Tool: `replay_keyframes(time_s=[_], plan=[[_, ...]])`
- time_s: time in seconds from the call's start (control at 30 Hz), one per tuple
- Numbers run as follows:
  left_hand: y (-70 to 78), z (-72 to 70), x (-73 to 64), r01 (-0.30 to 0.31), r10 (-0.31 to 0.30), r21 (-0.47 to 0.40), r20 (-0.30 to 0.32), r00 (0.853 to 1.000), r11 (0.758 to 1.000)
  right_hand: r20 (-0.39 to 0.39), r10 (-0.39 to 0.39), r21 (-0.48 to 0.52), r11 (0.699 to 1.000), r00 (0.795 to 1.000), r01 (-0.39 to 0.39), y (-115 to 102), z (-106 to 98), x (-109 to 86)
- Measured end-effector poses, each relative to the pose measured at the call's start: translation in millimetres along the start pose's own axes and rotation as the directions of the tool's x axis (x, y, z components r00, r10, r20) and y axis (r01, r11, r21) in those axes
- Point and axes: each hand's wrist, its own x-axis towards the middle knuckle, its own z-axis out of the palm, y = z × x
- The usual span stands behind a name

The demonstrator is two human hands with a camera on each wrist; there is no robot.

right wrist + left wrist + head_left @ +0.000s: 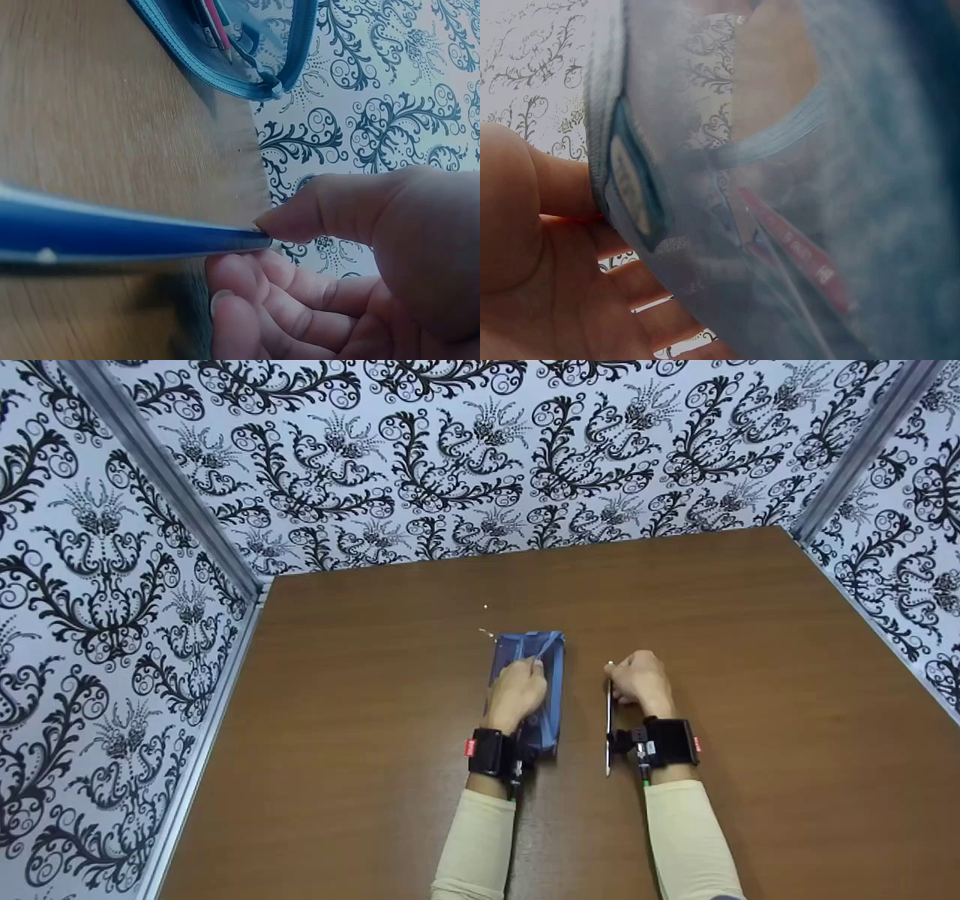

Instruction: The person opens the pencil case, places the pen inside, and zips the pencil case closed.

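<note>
A blue see-through zip pencil case [556, 690] lies on the table, its opening towards me in the right wrist view. The left hand [517, 691] pinches the zipped edge of the case between thumb and fingers, beside the fabric zip tab [634, 187]. Through the clear side shows a red pencil [799, 247] with printed lettering. To the right of the case, the right hand [642, 681] holds a slim blue pencil [127, 231] by one end, pinched between thumb and fingertips. The pencil's length points back towards the wrist in the head view.
The brown wooden table [360, 682] is bounded by walls with black-and-white scroll patterns [450, 457] at the back and sides. Small pale specks [486, 631] lie just beyond the case's far left corner. Both wrists wear black camera straps [671, 742].
</note>
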Motion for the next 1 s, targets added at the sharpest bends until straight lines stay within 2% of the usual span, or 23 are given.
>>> replay_keyframes(time_s=[0.13,0.53,0.8,1.0], plan=[[0.3,0.2,-0.4,0.0,0.0,0.008,-0.004,1.0,1.0,0.007,0.01,0.009,1.0,1.0,-0.01,-0.2,-0.3,-0.9],[0.3,0.5,0.3,0.005,-0.005,0.004,0.0,1.0,1.0,0.007,-0.045,0.049,0.998,0.999,0.045,0.5,0.7,-0.5],[0.3,0.4,-0.3,-0.005,0.005,0.004,-0.004,1.0,1.0,0.016,-0.046,0.079,0.996,0.999,0.044,0.1,1.2,0.0],[0.0,0.2,-0.2,-0.014,0.014,0.016,-0.012,1.0,1.0,0.024,-0.05,0.145,0.988,0.998,0.046,-2.9,0.9,-2.6]])
